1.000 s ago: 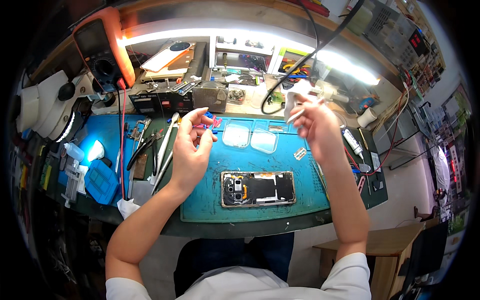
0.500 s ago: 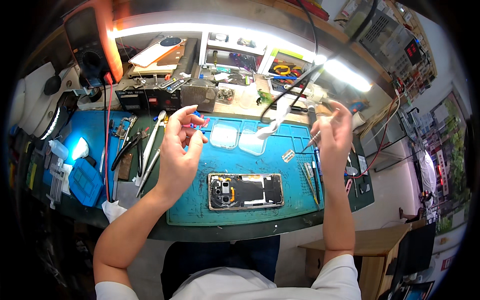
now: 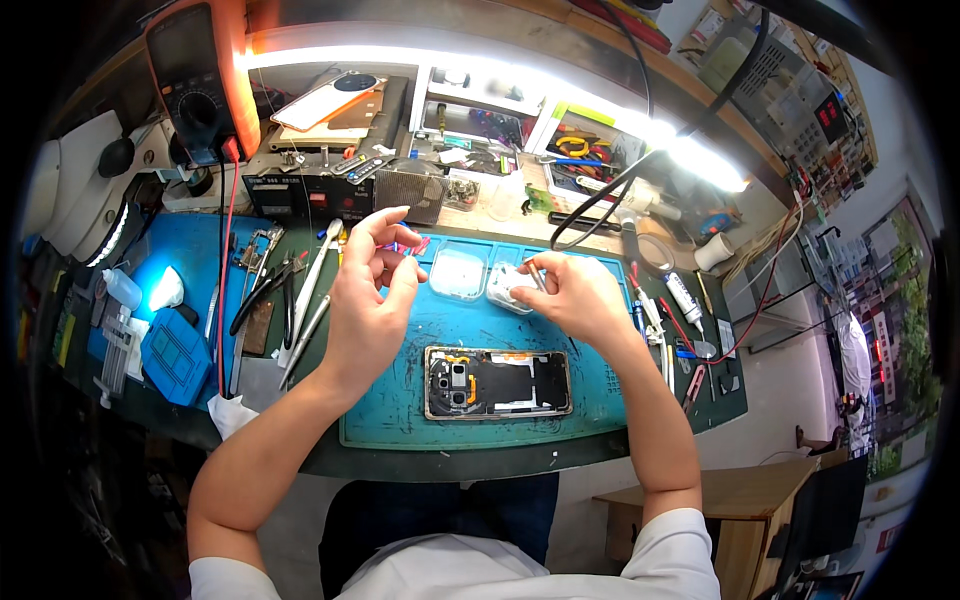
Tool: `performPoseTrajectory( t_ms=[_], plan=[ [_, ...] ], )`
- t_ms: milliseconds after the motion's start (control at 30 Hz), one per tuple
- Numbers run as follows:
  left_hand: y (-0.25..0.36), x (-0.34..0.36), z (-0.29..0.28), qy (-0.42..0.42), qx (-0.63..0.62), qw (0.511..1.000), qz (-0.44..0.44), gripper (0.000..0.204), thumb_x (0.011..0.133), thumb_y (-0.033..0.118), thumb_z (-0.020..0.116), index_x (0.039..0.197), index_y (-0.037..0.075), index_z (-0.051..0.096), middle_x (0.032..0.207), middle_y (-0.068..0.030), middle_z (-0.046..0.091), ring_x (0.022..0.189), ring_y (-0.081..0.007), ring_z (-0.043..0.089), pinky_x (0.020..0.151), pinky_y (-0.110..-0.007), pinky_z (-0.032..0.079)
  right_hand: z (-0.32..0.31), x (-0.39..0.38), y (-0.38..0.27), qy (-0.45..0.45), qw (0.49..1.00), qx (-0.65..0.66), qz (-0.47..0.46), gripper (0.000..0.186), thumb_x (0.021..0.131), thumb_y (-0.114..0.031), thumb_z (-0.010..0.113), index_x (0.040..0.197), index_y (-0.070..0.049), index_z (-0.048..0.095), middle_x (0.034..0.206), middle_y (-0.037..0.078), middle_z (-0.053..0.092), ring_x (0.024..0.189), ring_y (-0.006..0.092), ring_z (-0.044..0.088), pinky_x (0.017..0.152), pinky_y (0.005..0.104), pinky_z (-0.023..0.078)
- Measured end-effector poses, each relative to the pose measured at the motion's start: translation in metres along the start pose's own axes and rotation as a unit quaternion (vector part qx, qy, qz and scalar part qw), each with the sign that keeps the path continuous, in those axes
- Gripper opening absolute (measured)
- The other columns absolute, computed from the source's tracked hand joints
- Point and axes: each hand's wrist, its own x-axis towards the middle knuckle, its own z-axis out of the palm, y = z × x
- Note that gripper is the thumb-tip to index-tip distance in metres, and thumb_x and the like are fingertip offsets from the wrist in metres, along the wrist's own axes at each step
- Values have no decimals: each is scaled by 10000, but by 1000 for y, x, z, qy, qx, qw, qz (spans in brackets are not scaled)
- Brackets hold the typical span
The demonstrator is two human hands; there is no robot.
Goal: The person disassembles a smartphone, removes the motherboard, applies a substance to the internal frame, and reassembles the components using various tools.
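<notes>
My right hand [image 3: 585, 300] is closed on a slim screwdriver [image 3: 536, 274]; its metal end shows between thumb and fingers, and the grip hides most of the rest. Just left of these fingertips, a crumpled white tissue [image 3: 508, 284] sits in a small clear tray. My left hand [image 3: 372, 300] hovers over the left part of the blue mat [image 3: 390, 430], its fingers loosely bent and apart from the thumb, with nothing visible in them. Between and below my hands lies a phone with its back cover off [image 3: 497, 384], showing camera lenses and a black inner panel.
Beside the tissue is another clear tray [image 3: 458, 270], with small pink and blue items [image 3: 415, 246] by my left fingertips. Pliers [image 3: 265, 297] and a white-handled brush [image 3: 315, 270] lie to the left. An orange multimeter [image 3: 200, 85] stands behind; a black cable [image 3: 600, 200] hangs over the bench.
My right hand has swung left and down from the mat's right side towards the trays. The white tissue, in the air before, is now in the right tray. My left hand barely moved.
</notes>
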Motion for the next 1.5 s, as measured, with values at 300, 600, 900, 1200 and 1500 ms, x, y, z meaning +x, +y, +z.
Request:
performPoseTrajectory(
  t_ms=[300,600,900,1200,1500],
  plan=[
    [0,1,-3,4,5,1000,-1,484,1004,-42,537,1478,10,454,1247,-107,579,945,-116,640,841,-256,520,3,11,5,-13,996,74,58,303,921,-354,697,1062,-94,765,805,139,734,817,335,731,752,442,558],
    [1,2,-4,15,18,1000,-3,477,1006,-42,531,1475,-2,452,1239,-106,583,955,-115,629,866,-259,522,2,5,9,37,974,218,55,227,947,-217,760,996,4,748,633,9,642,545,70,616,502,267,477],
    [2,2,0,6,-2,1000,-1,483,1002,-34,534,1476,-1,452,1236,-113,584,955,-117,622,895,-268,523,-71,-26,70,236,953,-30,188,285,983,-311,692,1026,-33,736,737,92,747,670,176,734,668,341,551],
    [-9,3,-6,-6,78,996,-29,239,1057,49,591,1286,0,640,1009,-42,680,858,-84,624,785,-239,517,-27,-47,-44,174,873,444,-102,254,1013,-135,725,1210,-11,622,913,81,768,749,145,742,718,261,581],
    [-5,1,-2,-17,154,988,-19,331,1025,39,598,1349,32,662,1063,-52,709,872,-109,647,723,-261,523,45,0,-22,271,910,233,-209,348,1001,-74,699,1311,-10,555,962,81,783,843,191,783,731,301,594]
  ],
)
